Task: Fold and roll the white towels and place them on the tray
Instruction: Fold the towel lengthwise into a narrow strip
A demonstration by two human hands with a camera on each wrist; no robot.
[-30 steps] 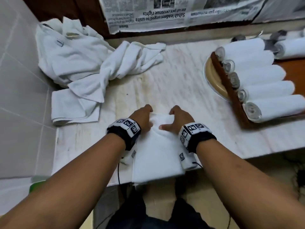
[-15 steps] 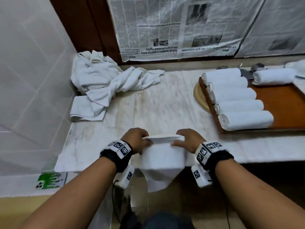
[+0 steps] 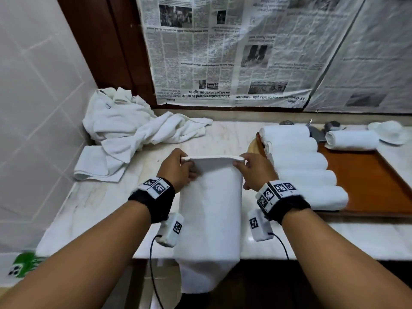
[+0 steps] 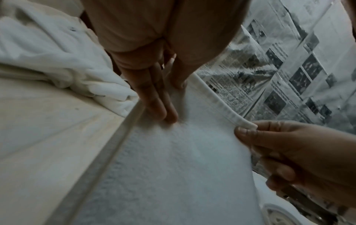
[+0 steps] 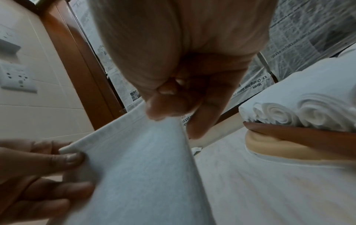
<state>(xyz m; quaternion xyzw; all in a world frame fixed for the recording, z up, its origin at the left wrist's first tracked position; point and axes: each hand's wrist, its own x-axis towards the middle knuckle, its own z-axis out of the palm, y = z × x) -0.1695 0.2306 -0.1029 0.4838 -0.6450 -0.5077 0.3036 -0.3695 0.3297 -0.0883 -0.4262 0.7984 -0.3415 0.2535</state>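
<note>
The marble counter (image 3: 124, 197) fills the middle of the head view, under a wall covered with newspaper (image 3: 223, 52). At the right of the frame the wooden tray (image 3: 367, 175) already carries a row of rolled white towels (image 3: 298, 166), with one more roll lying apart at its far end. In the upper left of the counter a pile of loose towels (image 3: 124, 130) waits for its turn.

In the centre, the folded towel (image 3: 209, 208) is lifted by its top edge; its lower part hangs over the front edge of the counter. The left hand (image 3: 176, 170) pinches the left corner of this edge between thumb and fingers, and the right hand (image 3: 254, 172) pinches the right corner in the same way; both are closed on the cloth, nothing else is held.

I judge the step is to straighten the folded strip before rolling. To do it well, both corners should stay level and the edge tight, so the layers do not slip. Then the strip should be laid flat on the counter with sides parallel, and rolled firmly from one short end, so the roll matches those on the tray.
</note>
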